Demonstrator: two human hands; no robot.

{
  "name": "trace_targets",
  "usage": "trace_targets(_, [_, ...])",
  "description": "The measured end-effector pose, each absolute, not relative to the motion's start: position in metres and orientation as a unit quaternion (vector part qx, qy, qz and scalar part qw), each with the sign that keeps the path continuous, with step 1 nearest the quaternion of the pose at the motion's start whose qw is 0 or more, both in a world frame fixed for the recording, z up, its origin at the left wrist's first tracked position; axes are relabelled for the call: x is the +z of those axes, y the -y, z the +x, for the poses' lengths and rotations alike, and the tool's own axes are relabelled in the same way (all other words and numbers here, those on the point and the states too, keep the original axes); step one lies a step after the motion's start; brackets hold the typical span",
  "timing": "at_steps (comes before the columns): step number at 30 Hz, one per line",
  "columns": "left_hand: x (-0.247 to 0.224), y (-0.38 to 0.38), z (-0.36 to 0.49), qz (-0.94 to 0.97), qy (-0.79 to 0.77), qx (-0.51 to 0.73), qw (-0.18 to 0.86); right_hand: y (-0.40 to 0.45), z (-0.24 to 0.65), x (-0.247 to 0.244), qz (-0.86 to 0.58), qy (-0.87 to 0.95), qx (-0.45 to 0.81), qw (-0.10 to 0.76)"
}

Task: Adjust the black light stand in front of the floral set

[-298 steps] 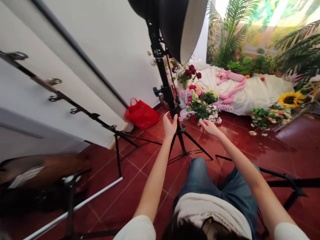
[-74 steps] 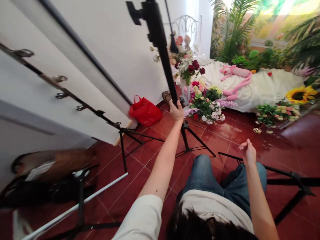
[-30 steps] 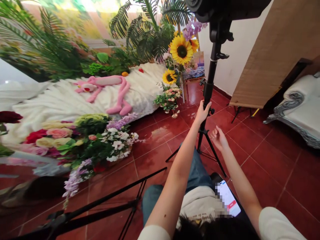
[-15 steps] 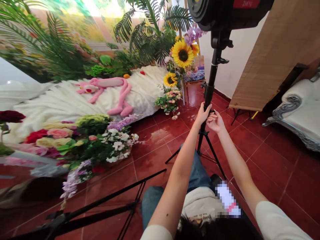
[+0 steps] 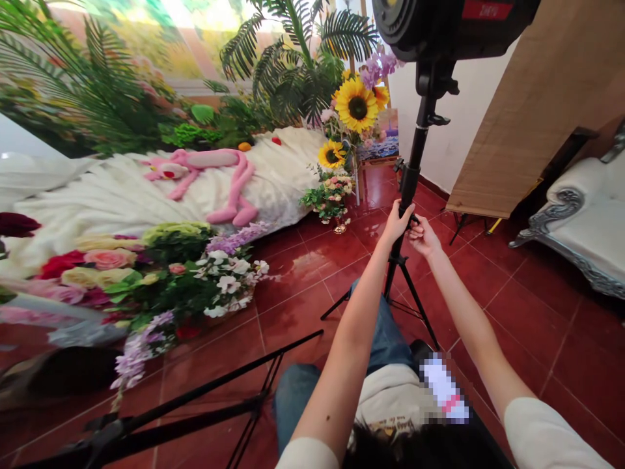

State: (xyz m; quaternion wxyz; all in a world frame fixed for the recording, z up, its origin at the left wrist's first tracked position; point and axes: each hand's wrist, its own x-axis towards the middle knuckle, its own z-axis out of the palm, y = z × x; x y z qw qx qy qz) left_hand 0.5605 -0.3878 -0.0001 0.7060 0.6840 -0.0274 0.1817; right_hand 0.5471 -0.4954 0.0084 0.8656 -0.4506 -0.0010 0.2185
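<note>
Within the clamped left hand [image 5: 396, 224], the black stand pole [image 5: 418, 143]; its side knob [image 5: 413, 220] inside the pinched right hand [image 5: 426, 238].

The person wears an off-white T-shirt [image 5: 388, 389] with small dark lettering [image 5: 403, 422] across its front. Its short sleeves, left [image 5: 311, 454] and right [image 5: 547, 426], are plain and pale. Beyond the shirt's hem are blue denim jeans [image 5: 388, 339]. Dark hair [image 5: 381, 449] covers part of the shirt. Near the shirt's left sleeve, the arm [image 5: 336, 391] has a small round mark.
</note>
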Motion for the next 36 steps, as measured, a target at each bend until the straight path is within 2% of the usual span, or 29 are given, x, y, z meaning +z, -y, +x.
trace_targets(3, [0.002, 0.387, 0.559, 0.68, 0.024, 0.176, 0.712, 0.505, 0.554, 0.007, -0.627, 0.057, 0.132, 0.765])
trace_targets(5, [0.001, 0.387, 0.56, 0.673, 0.03, 0.175, 0.719, 0.514, 0.558, 0.01, -0.74, 0.122, 0.076, 0.657])
trace_targets(8, [-0.002, 0.386, 0.562, 0.665, 0.04, 0.178, 0.724, 0.528, 0.563, 0.019, -0.875, 0.243, -0.065, 0.414])
trace_targets(11, [-0.005, 0.386, 0.563, 0.662, 0.046, 0.17, 0.728, 0.538, 0.562, 0.027, -0.904, 0.338, -0.205, 0.16])
trace_targets(13, [-0.005, 0.386, 0.563, 0.662, 0.049, 0.166, 0.729, 0.544, 0.561, 0.029, -0.892, 0.369, -0.249, 0.079])
trace_targets(15, [-0.005, 0.387, 0.562, 0.662, 0.047, 0.163, 0.73, 0.55, 0.559, 0.03, -0.882, 0.371, -0.279, 0.087])
trace_targets(19, [-0.006, 0.387, 0.563, 0.66, 0.047, 0.156, 0.733, 0.549, 0.564, 0.033, -0.866, 0.303, -0.302, 0.257])
trace_targets(21, [-0.008, 0.386, 0.565, 0.662, 0.051, 0.165, 0.729, 0.539, 0.571, 0.036, -0.853, 0.281, -0.277, 0.341])
trace_targets(24, [-0.011, 0.386, 0.57, 0.663, 0.05, 0.174, 0.727, 0.513, 0.584, 0.039, -0.842, 0.28, -0.202, 0.415])
trace_targets(27, [-0.012, 0.385, 0.572, 0.661, 0.025, 0.166, 0.731, 0.489, 0.59, 0.042, -0.849, 0.256, -0.152, 0.437])
trace_targets(36, [-0.006, 0.388, 0.562, 0.661, 0.022, 0.166, 0.731, 0.477, 0.589, 0.055, -0.813, 0.225, -0.197, 0.5])
